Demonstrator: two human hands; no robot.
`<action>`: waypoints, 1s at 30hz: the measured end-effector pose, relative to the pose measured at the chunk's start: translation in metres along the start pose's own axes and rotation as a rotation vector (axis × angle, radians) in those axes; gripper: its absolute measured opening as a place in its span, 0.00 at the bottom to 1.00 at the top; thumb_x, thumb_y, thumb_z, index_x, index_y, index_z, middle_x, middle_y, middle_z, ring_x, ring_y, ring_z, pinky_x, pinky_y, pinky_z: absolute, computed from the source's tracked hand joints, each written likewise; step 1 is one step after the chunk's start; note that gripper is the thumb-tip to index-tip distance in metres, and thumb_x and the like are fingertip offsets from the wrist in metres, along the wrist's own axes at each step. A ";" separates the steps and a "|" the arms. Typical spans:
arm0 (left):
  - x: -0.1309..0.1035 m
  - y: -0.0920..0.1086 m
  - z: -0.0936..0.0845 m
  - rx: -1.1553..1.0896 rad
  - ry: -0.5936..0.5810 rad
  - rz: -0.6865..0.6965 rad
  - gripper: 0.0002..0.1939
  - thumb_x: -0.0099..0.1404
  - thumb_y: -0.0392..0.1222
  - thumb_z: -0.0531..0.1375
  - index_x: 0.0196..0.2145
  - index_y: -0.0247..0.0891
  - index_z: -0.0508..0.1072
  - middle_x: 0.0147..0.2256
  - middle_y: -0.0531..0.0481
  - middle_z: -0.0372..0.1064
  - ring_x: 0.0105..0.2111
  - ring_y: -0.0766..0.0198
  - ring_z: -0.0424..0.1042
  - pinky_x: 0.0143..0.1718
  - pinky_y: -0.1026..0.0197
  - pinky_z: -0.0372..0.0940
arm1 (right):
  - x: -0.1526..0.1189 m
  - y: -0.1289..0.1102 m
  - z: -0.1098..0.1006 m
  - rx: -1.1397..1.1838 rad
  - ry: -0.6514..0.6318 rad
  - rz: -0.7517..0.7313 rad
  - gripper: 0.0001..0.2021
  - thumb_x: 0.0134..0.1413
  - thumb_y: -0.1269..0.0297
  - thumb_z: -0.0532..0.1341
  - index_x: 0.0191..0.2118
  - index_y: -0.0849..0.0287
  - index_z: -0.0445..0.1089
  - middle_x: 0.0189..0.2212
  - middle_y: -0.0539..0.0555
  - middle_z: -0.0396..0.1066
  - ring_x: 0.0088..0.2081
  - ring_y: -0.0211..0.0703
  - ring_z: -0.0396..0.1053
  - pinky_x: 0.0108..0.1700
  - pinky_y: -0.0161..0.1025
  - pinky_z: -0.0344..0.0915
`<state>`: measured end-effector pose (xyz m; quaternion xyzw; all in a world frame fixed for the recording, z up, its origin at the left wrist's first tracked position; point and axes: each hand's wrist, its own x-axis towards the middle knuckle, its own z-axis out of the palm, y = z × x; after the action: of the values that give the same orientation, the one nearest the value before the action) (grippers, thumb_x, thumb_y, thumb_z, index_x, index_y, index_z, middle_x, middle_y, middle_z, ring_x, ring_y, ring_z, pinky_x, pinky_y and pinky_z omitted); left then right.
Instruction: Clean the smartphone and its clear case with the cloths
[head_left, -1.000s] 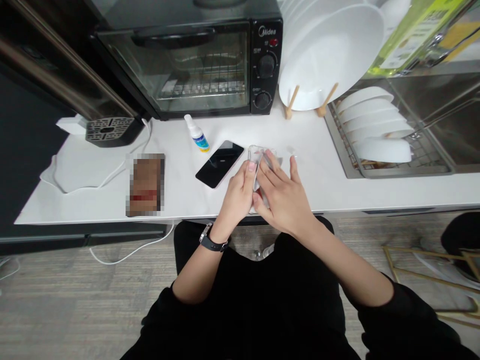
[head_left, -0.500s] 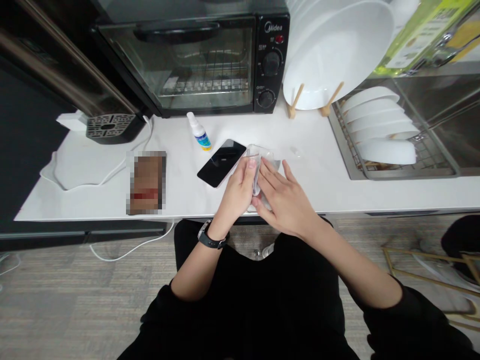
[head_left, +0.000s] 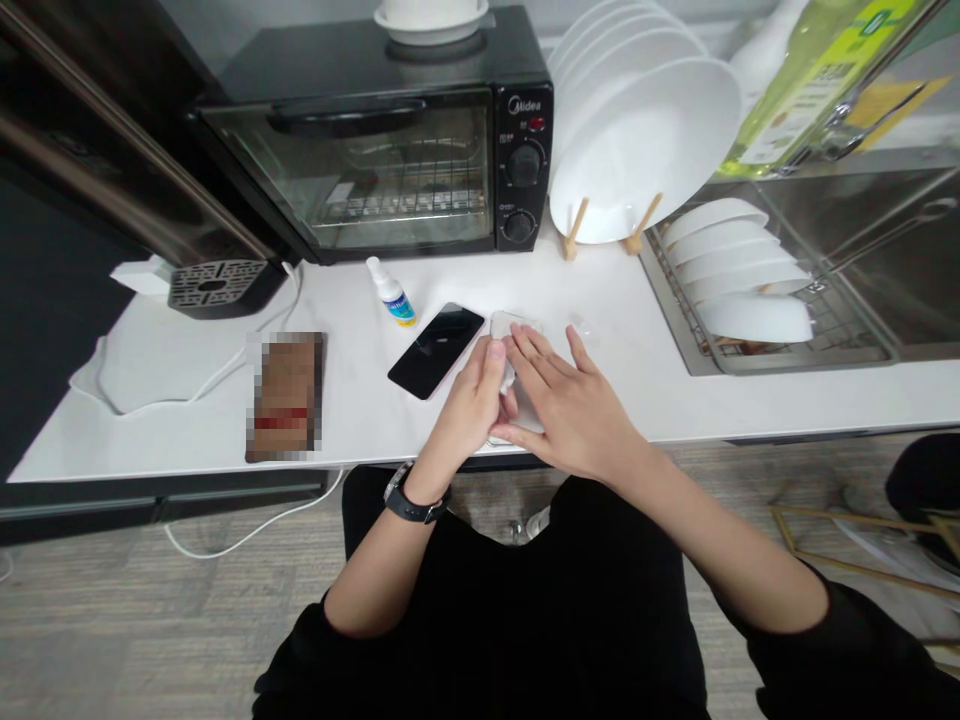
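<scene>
Fingers of both hands are nearly meeting over a clear case [head_left: 514, 319], which is lying on the white counter [head_left: 356, 400]. Leftmost, a blurred-out flat object [head_left: 283, 395] is resting near the counter's edge. Next, a small white bottle [head_left: 392, 293] is standing behind a dark-screened phone [head_left: 436, 352]. Right of it, the left hand [head_left: 471, 400] is pinching a whitish piece [head_left: 508, 379], mostly hidden, between thumb and fingers. Then the right hand [head_left: 574, 410] is covering much of the case, its thumb and little finger standing apart, the other fingers lying close together. Rightmost, white bowls [head_left: 757, 318] are leaning in a row.
</scene>
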<state>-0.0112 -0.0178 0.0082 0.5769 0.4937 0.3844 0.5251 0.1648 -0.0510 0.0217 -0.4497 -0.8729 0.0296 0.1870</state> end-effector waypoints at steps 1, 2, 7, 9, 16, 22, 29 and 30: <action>0.001 0.001 0.000 -0.013 -0.024 -0.024 0.40 0.75 0.81 0.43 0.56 0.45 0.72 0.23 0.55 0.65 0.18 0.62 0.66 0.24 0.57 0.65 | 0.000 -0.001 0.001 0.011 -0.006 0.020 0.47 0.77 0.35 0.50 0.80 0.76 0.53 0.80 0.76 0.51 0.82 0.66 0.52 0.82 0.74 0.44; 0.002 0.003 -0.001 -0.011 -0.021 -0.018 0.41 0.74 0.82 0.43 0.57 0.45 0.72 0.23 0.55 0.65 0.18 0.62 0.66 0.24 0.57 0.65 | -0.001 -0.004 0.002 0.024 -0.015 0.028 0.49 0.76 0.33 0.51 0.80 0.76 0.53 0.80 0.77 0.50 0.82 0.66 0.50 0.82 0.74 0.45; 0.010 0.006 -0.014 0.038 0.115 0.078 0.42 0.76 0.80 0.43 0.59 0.42 0.73 0.28 0.52 0.70 0.28 0.61 0.73 0.34 0.56 0.72 | -0.023 -0.023 0.000 0.053 -0.081 -0.063 0.58 0.66 0.21 0.52 0.75 0.76 0.61 0.76 0.79 0.62 0.81 0.69 0.53 0.81 0.72 0.50; 0.009 0.003 -0.014 0.056 0.131 0.106 0.40 0.77 0.79 0.44 0.58 0.42 0.73 0.30 0.51 0.72 0.30 0.61 0.75 0.36 0.57 0.73 | -0.024 -0.022 -0.001 0.047 -0.087 -0.084 0.60 0.63 0.18 0.50 0.76 0.75 0.61 0.76 0.80 0.61 0.80 0.71 0.56 0.80 0.73 0.51; 0.002 -0.003 0.007 -0.055 -0.072 0.041 0.36 0.76 0.78 0.49 0.58 0.46 0.70 0.24 0.55 0.67 0.16 0.66 0.65 0.17 0.61 0.61 | 0.006 0.004 0.000 0.013 -0.027 0.066 0.54 0.71 0.25 0.49 0.79 0.73 0.55 0.80 0.79 0.52 0.82 0.70 0.50 0.81 0.74 0.44; 0.011 0.014 0.001 -0.007 0.029 0.116 0.38 0.76 0.79 0.46 0.59 0.45 0.69 0.36 0.48 0.74 0.23 0.65 0.72 0.23 0.59 0.69 | -0.010 -0.020 -0.009 -0.014 0.078 0.011 0.54 0.71 0.25 0.50 0.79 0.74 0.57 0.81 0.75 0.50 0.83 0.67 0.48 0.82 0.71 0.43; 0.003 0.010 0.004 0.078 -0.008 0.119 0.37 0.78 0.77 0.45 0.59 0.45 0.70 0.34 0.49 0.76 0.24 0.62 0.74 0.25 0.58 0.71 | -0.004 -0.008 -0.015 0.010 0.003 -0.020 0.50 0.73 0.27 0.49 0.78 0.71 0.59 0.78 0.74 0.57 0.79 0.67 0.59 0.81 0.75 0.45; 0.003 0.009 0.005 0.058 -0.058 0.066 0.36 0.78 0.77 0.45 0.60 0.46 0.69 0.29 0.53 0.72 0.20 0.63 0.70 0.22 0.59 0.67 | -0.003 -0.006 -0.015 0.003 -0.005 0.010 0.51 0.73 0.27 0.49 0.80 0.71 0.56 0.79 0.74 0.54 0.80 0.68 0.58 0.80 0.76 0.46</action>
<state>-0.0043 -0.0161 0.0159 0.6187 0.4698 0.3702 0.5094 0.1668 -0.0587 0.0359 -0.4538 -0.8710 0.0332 0.1853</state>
